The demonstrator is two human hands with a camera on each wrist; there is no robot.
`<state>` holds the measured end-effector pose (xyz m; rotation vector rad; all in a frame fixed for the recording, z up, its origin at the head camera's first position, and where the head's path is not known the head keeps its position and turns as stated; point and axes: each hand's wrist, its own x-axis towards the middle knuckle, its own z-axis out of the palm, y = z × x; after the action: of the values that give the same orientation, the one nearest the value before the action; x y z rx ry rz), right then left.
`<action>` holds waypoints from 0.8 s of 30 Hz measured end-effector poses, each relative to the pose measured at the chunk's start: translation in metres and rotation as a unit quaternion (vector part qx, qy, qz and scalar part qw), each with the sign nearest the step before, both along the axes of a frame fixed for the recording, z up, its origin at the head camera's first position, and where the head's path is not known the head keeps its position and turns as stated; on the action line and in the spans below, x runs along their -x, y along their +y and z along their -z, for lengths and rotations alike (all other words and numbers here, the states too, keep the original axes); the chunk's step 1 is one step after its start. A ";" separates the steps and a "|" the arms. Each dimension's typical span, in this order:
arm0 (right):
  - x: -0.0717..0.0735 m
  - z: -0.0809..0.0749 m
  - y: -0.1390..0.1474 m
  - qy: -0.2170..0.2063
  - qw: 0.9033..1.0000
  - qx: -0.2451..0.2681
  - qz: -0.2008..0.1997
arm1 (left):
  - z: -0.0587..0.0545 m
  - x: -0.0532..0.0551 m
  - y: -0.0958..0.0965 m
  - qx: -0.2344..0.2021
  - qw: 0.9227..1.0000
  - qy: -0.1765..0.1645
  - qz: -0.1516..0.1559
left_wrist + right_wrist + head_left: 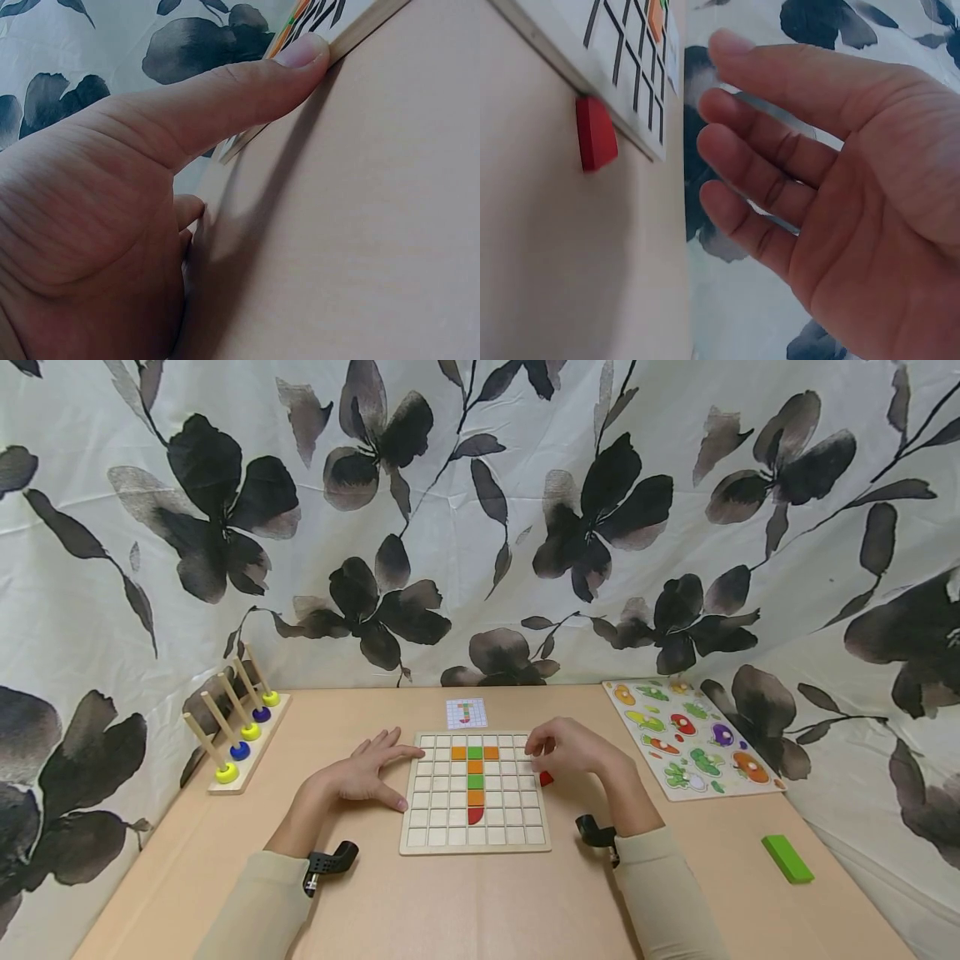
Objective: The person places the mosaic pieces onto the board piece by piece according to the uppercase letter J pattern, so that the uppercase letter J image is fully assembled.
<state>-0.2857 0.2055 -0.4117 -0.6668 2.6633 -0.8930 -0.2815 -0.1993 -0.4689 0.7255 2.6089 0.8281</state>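
Note:
A white grid board [435, 837] lies on the table. Orange and green tiles form a T on it, with a red rounded tile [476, 816] at the foot. My left hand [367, 771] rests at the board's left side, its spread thumb and index finger touching the edge. Above the board's upper right corner is my right hand [573, 747], fingers loosely bent and holding nothing; in the right wrist view, its fingertips [721, 146] are apart from everything. Beside the board's right edge sits a loose red block [596, 135], partly hidden by the hand in the head view.
A small card [467, 713] with a printed grid pattern lies behind the board. At left stands a peg rack [277, 727] with yellow and blue rings. A vegetable picture board [693, 739] and a green block [787, 859] are at right. A floral curtain [480, 527] hangs behind the table.

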 end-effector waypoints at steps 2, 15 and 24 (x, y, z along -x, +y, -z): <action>0.002 0.001 0.005 0.001 1.000 -0.003 -0.009 | 0.000 0.000 0.000 -0.001 1.000 -0.001 0.000; 0.009 0.012 0.022 -0.049 0.999 0.014 -0.019 | 0.000 0.000 0.000 -0.001 1.000 0.003 -0.002; 0.011 0.016 0.021 -0.077 0.997 0.000 -0.015 | 0.000 0.001 0.000 -0.001 1.000 0.002 -0.001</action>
<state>-0.2967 0.2265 -0.4282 -0.6107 2.5116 -0.8995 -0.2825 -0.1993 -0.4693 0.7271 2.6126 0.8312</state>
